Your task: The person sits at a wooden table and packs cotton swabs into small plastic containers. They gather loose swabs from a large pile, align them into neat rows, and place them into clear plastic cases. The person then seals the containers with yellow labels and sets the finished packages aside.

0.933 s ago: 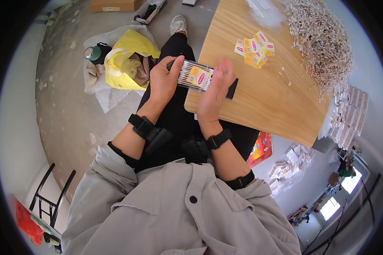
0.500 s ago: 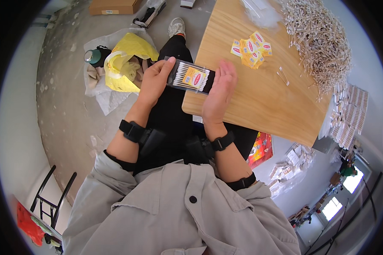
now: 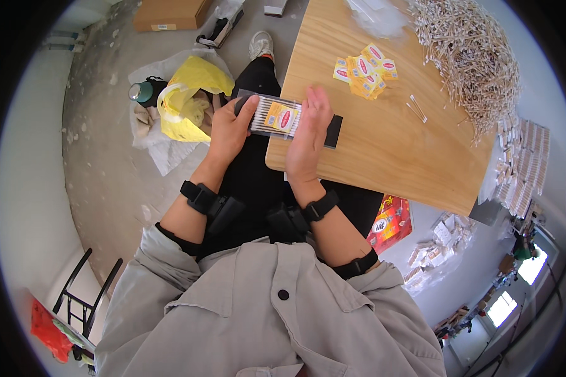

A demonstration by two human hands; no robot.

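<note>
My left hand [image 3: 231, 129] is closed on the left end of a clear plastic packet of cotton swabs [image 3: 264, 120], thumb on top. The white-tipped swabs lie side by side in it, with a yellow-and-red label card [image 3: 280, 117] over them. At the packet's right end is my right hand [image 3: 309, 129], seen edge-on, fingers together and pointing away; its thumb and palm are hidden. A flat black plate [image 3: 333, 132] sticks out to the right past this hand, which appears closed around it. Both hands are over my lap, by the table's left edge.
On the wooden table [image 3: 383, 147] are a pile of yellow label cards [image 3: 366, 72], a few loose swabs [image 3: 417, 109], clear bags [image 3: 377, 17] and a large heap of swabs [image 3: 462, 56]. Stacked packets [image 3: 523, 166] stand beyond. A yellow bag [image 3: 192, 88] and a bottle [image 3: 140, 92] are on the left.
The black plate now juts out farther to the right of the packet. My right hand has moved left, over the packet's right end, while my left hand keeps its hold.
</note>
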